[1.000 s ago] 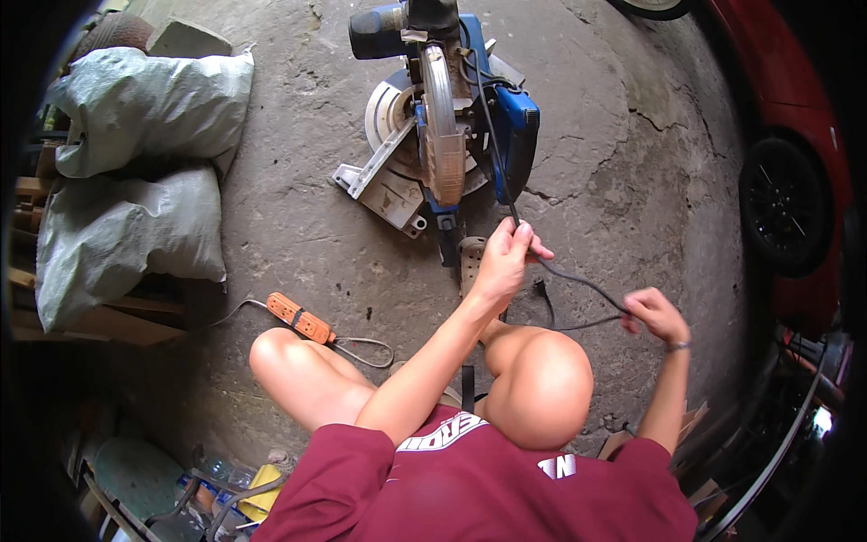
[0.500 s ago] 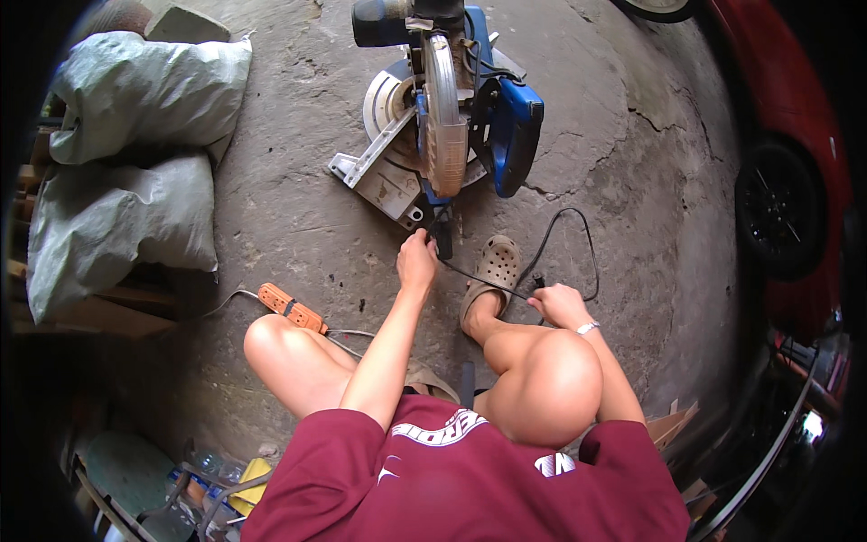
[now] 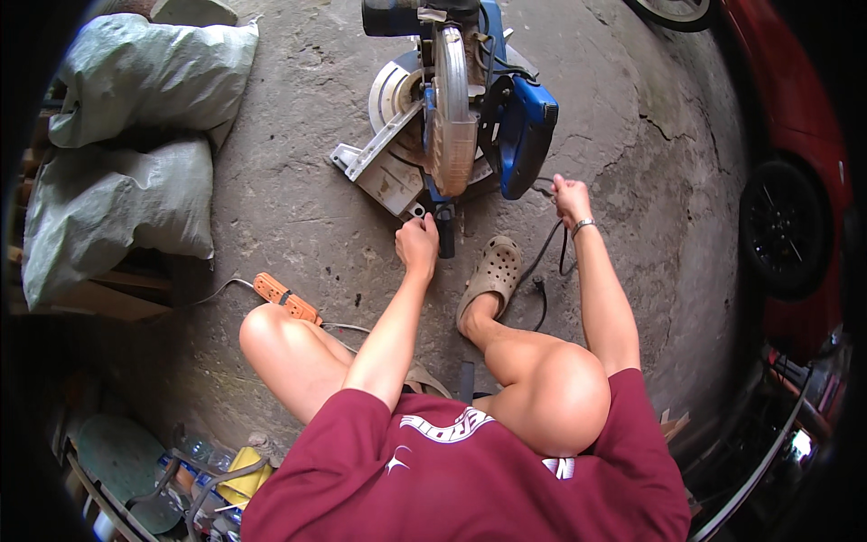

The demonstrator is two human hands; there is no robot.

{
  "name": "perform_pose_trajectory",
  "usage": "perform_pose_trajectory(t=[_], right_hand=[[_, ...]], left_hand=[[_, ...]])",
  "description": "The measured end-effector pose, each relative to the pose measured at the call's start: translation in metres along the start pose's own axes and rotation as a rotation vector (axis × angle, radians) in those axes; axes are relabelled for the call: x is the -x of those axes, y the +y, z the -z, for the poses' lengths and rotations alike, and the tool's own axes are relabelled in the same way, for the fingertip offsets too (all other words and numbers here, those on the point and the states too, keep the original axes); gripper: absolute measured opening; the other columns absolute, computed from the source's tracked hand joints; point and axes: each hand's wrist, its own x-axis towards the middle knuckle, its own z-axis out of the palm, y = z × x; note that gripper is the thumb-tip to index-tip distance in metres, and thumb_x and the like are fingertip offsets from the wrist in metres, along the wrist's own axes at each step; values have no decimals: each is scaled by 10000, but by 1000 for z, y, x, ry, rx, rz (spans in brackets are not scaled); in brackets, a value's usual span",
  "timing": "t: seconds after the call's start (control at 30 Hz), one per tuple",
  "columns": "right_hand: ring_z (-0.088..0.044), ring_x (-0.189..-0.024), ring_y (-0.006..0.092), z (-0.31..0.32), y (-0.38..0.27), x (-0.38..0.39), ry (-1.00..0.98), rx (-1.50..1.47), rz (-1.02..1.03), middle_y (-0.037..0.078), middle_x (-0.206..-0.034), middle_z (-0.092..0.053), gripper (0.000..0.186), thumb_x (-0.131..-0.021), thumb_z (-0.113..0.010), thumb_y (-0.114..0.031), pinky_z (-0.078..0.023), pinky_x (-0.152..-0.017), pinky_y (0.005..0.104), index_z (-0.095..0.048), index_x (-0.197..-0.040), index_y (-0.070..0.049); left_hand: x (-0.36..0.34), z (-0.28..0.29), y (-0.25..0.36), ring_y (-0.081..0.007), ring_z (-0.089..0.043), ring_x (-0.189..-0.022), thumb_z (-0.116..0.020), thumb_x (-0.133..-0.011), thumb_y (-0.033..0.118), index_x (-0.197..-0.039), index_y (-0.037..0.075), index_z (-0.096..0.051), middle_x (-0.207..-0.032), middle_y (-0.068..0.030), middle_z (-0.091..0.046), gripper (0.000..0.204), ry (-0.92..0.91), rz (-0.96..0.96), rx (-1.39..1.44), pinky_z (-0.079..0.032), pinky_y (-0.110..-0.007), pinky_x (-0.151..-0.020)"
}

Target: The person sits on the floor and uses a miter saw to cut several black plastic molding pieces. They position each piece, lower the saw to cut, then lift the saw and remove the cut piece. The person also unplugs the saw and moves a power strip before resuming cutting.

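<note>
A blue and grey miter saw (image 3: 449, 158) with a clear blade guard stands on the floor ahead of me. My left hand (image 3: 417, 244) is closed at the front corner of its base, beside the black front handle (image 3: 446, 237); what the fingers grip is hidden. Right of the saw's blue grip, my right hand (image 3: 572, 200) is pinched on the black power cord (image 3: 549, 242). Below that hand the cord hangs in a loop, and its black plug (image 3: 539, 285) lies near my right shoe.
An orange power strip (image 3: 287, 299) lies by my left knee, with a pale cord attached. Two stuffed white sacks (image 3: 122, 212) are piled at the left. A red car (image 3: 799, 172) stands along the right. My beige clog (image 3: 493, 275) is just in front of the saw.
My right hand has moved forward, from beside my right knee to near the saw's grip, taking the cord with it. The cord no longer stretches between my hands. My left hand stays by the base.
</note>
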Motion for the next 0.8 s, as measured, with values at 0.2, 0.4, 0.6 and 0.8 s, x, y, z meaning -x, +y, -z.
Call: perform_pose_trajectory(t=[0.2, 0.4, 0.6, 0.8], right_hand=[[-370, -422, 95, -22, -70, 20, -100, 94, 245, 2, -571, -509, 386, -972, -604, -320, -286, -396, 307, -645, -751, -7], [-671, -804, 409, 4, -33, 5, 203, 568, 415, 240, -828, -685, 407, -935, -606, -360, -501, -724, 474, -692, -772, 3], [-619, -610, 294, 55, -86, 23, 79, 666, 417, 150, -657, -650, 457, -932, -642, -391, -483, -607, 399, -662, -687, -6], [-376, -455, 73, 83, -251, 67, -527, 157, 135, -45, -553, -474, 376, -966, -626, -383, -303, -445, 256, -664, -772, -63]], left_hand=[[10, 31, 23, -346, -677, -799, -662, -883, 120, -1059, 82, -672, -886, -148, -672, 181, 26, -476, 166, -523, -383, -668], [-25, 23, 35, -383, -659, -831, -645, -868, 92, -965, 101, -693, -879, -152, -680, 108, -50, -530, -50, -528, -453, -703], [-26, 19, 36, -376, -673, -860, -672, -849, 131, -1007, 132, -720, -887, -166, -696, 166, -116, -459, -85, -531, -462, -733], [-13, 31, 42, -353, -693, -814, -707, -849, 200, -974, 69, -710, -843, -167, -708, 181, -32, -337, -13, -534, -437, -712]])
